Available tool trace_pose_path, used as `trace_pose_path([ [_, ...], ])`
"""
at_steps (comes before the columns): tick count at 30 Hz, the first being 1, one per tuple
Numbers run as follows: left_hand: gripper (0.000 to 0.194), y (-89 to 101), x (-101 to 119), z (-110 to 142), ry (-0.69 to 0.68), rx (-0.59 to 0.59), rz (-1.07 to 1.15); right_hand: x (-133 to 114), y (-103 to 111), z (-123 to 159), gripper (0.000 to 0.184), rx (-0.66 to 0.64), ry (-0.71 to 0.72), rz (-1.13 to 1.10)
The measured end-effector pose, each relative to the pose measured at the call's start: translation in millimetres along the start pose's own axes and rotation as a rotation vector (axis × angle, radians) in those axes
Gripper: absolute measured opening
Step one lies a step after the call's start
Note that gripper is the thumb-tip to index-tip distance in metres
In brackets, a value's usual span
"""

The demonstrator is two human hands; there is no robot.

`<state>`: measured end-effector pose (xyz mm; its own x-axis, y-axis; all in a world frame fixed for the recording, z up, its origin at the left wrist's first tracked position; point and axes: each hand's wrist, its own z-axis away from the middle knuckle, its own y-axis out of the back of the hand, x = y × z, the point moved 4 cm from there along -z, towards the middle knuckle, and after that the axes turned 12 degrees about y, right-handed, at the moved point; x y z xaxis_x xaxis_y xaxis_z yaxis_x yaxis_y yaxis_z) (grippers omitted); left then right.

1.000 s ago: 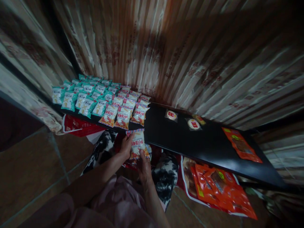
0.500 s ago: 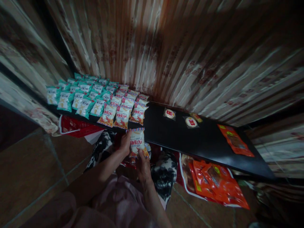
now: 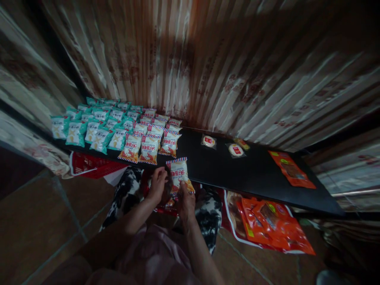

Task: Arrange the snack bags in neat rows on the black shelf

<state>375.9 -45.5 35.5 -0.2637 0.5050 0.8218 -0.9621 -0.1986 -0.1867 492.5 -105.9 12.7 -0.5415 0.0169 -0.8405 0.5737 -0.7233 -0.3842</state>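
Note:
My right hand (image 3: 187,200) grips the lower edge of a white and orange snack bag (image 3: 178,174) with striped ends, thumb on its front. The bag stands tilted at the front edge of the black shelf (image 3: 204,170). Just left of it, my left hand (image 3: 158,184) is apart from the bag, its fingers loosely bent and holding nothing. Behind, several matching snack bags (image 3: 149,148) stand in rows on the shelf. Teal snack bags (image 3: 101,139) fill the shelf's left end.
Two round white packets (image 3: 236,150) and a small yellow packet (image 3: 242,143) lie mid-shelf. An orange packet (image 3: 291,169) lies at the right. Below are a basket of orange packets (image 3: 273,223) and a red basket (image 3: 89,164). A pleated curtain (image 3: 208,71) hangs behind.
My left hand has let go of the snack bag and drawn slightly away to the left. The bag, now in my right hand alone, has shifted a little to the right.

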Motion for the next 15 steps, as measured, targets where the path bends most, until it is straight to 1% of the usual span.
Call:
trace_pose_path([
  [2,0.026,-1.8,2,4,-0.095,0.004,-0.092,5,2,-4,0.05,-0.018,-0.044,-0.022],
  [5,0.019,-7.3,4,11,-0.234,-0.059,-0.264,10,3,-6,0.052,-0.039,-0.071,-0.088],
  [9,0.023,-13.2,2,19,-0.412,-0.093,-0.438,10,0,-6,0.046,-0.014,-0.078,-0.086],
  [12,0.033,-16.4,-3,20,-0.458,-0.12,-0.516,6,-3,-4,0.043,0.019,-0.047,-0.066],
  [15,0.035,-16.3,-6,17,-0.469,-0.119,-0.556,2,-6,0,0.041,0.029,-0.005,-0.067],
])
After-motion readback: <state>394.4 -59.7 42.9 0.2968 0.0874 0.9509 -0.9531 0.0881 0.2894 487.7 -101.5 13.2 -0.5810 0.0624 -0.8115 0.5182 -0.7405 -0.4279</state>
